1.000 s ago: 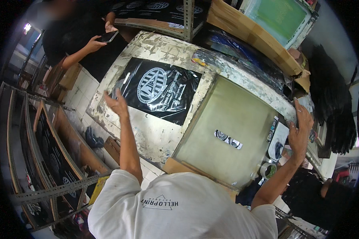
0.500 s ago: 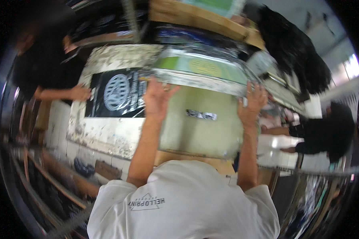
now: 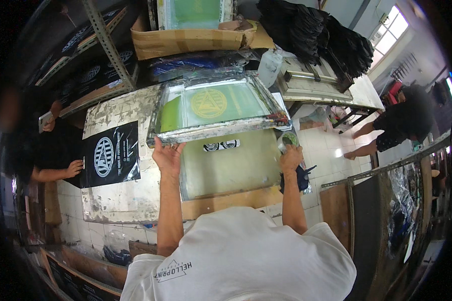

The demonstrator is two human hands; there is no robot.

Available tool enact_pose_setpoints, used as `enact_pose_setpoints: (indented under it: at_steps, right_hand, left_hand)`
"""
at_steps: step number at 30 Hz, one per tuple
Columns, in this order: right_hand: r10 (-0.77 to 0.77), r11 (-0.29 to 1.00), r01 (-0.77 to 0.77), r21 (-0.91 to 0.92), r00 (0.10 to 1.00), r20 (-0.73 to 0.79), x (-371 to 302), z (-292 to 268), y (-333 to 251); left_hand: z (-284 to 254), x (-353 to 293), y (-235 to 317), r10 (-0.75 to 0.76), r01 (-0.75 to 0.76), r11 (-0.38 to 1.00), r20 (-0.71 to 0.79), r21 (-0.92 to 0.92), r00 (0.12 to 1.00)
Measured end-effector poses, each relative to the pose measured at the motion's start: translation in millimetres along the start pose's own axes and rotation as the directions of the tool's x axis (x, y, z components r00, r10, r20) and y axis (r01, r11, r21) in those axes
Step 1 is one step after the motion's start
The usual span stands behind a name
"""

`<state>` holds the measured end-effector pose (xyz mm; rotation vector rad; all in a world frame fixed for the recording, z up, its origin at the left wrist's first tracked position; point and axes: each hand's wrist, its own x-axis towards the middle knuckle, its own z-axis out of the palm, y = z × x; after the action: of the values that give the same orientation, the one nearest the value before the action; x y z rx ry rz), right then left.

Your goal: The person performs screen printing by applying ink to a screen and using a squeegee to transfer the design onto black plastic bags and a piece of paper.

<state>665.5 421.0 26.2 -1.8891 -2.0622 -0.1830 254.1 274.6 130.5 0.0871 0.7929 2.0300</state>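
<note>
The left hand (image 3: 168, 158) is gripping the rectangular, paint-crusted, green-mesh frame (image 3: 218, 131), stretching lengthwise rightward from its fingers. The right hand (image 3: 290, 159), finger closure unclear, is touching or almost touching a pale round container (image 3: 281, 143).

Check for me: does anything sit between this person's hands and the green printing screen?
Nothing visible for the left hand: it touches the near edge of the printing screen, toward its left end. Between the right hand and the screen's right corner shows a round, greenish item, at the fingertips; whether it's gripped is unclear.
</note>
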Motion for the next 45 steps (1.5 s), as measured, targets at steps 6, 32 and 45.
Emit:
enact_pose_setpoints:
  at_steps: [6,32,45]
  right_hand:
    - [-0.321,0.934,0.311,0.174,0.947,0.027,-20.7,5.5,-37.1]
    - [-0.168,0.922,0.153,0.356,0.986,0.013,119.2,7.2,34.7]
    - [-0.609,0.645,0.562,0.518,0.787,-0.098,283.6,35.7,-188.7]
  left_hand:
    - [-32.8,2.2,-23.7,-0.040,0.039,0.999,-0.148,-0.011,0.988]
    - [-140.4,-69.5,-57.9,0.432,0.061,0.658,-0.443,0.751,0.786]
    - [-132.6,-44.2,-95.3,0.819,0.263,-0.192,0.007,0.946,0.573]
